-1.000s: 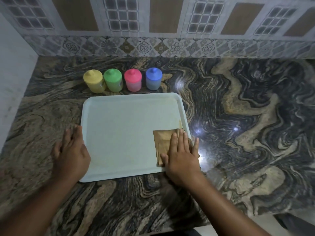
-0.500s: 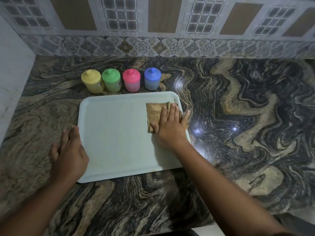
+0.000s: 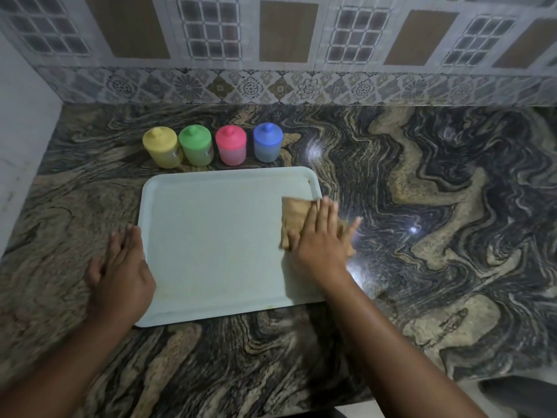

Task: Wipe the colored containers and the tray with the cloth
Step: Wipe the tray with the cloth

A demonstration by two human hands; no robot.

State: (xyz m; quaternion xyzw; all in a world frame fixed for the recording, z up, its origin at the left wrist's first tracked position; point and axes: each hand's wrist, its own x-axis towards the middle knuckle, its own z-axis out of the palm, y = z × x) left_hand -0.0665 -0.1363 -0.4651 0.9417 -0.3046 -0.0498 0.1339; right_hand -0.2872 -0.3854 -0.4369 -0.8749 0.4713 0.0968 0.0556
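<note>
- The folded tan cloth point(image 3: 297, 218) lies on the tray's right edge, partly over the rim. It is soft and limp, and likely bunches unless pressed flat under a palm.
- The pale tray point(image 3: 217, 236) looks light and stiff and may slide on polished stone, so brace a side edge.
- The right hand point(image 3: 319, 245) presses the cloth with straight fingers. The left hand point(image 3: 120, 273) lies flat beside the tray's left rim, grasping nothing.
- The yellow container point(image 3: 161, 149), green container point(image 3: 196, 146), pink container point(image 3: 230, 146) and blue container point(image 3: 267, 143) stand in a row behind the tray on the marbled tabletop point(image 3: 422, 206). They are probably light; hold each by its body.
</note>
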